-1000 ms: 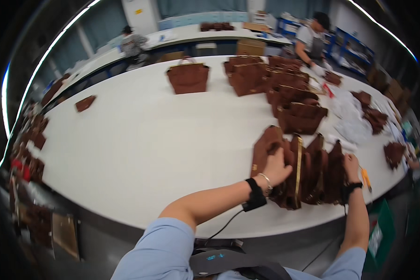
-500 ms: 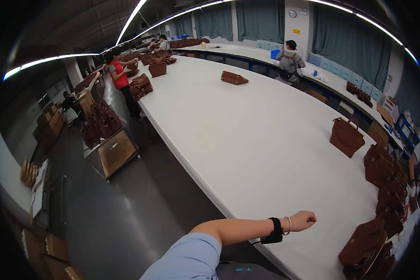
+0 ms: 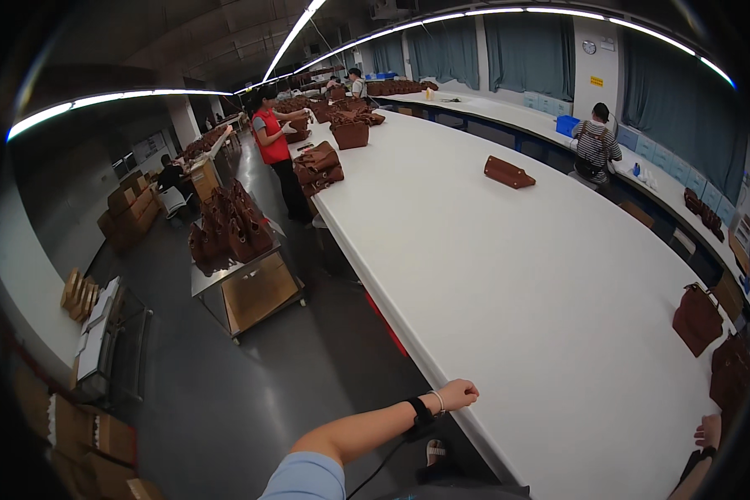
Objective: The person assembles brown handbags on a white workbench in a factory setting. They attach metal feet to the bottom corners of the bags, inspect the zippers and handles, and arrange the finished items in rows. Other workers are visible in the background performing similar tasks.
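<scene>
My left hand [image 3: 457, 392] is closed in a loose fist at the near edge of the long white table [image 3: 508, 275], holding nothing; a black wristband and a thin bracelet sit on the wrist. My right hand [image 3: 708, 432] shows only partly at the lower right rim, next to brown leather bags [image 3: 732, 371]; its fingers are too cut off to read. A single brown bag [image 3: 697, 318] stands upright on the table nearby.
A flat brown bag [image 3: 508, 172] lies far up the table. A metal cart [image 3: 235, 250] loaded with brown bags stands in the aisle on the left. A person in a red top [image 3: 273, 150] works at the far table end; another person [image 3: 593, 150] sits across. Cardboard boxes [image 3: 129, 208] line the left wall.
My view has swung left from the bag pile to the aisle and long table. My left hand has left the bags and now rests at the table edge.
</scene>
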Motion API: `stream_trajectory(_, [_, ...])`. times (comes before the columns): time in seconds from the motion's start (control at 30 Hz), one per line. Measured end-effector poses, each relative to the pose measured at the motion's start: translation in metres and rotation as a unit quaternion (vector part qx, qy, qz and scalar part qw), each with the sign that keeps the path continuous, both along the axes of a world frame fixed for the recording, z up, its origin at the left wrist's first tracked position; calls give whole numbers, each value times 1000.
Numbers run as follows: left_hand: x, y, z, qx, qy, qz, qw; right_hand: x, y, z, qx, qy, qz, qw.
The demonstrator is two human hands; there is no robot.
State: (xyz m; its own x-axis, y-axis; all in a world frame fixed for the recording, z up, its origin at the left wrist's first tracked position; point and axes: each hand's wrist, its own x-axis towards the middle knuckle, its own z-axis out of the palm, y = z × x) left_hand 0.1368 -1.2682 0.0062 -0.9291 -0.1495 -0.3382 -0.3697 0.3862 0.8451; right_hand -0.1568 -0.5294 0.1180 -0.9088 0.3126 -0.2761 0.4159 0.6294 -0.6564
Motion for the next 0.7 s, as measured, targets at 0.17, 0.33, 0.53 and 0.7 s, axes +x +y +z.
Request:
stream_trajectory(0.17, [-55, -147, -33, -147, -8, -6, 989, -95, -171, -3, 33, 49, 144, 988])
stream_trajectory(0.33, [-89, -312, -8, -308, -156, -12, 938, -178, -356, -39, 88, -12, 319, 944])
stream_trajectory(0.53, [-140, -463, 5, -403, -238, 15, 883, -244, -513, -44, 144, 41, 430, 890])
stream_trajectory(0.7, [-221, -617, 0, -480, -229, 13, 847, -280, -614, -37, 221, 8, 389, 894])
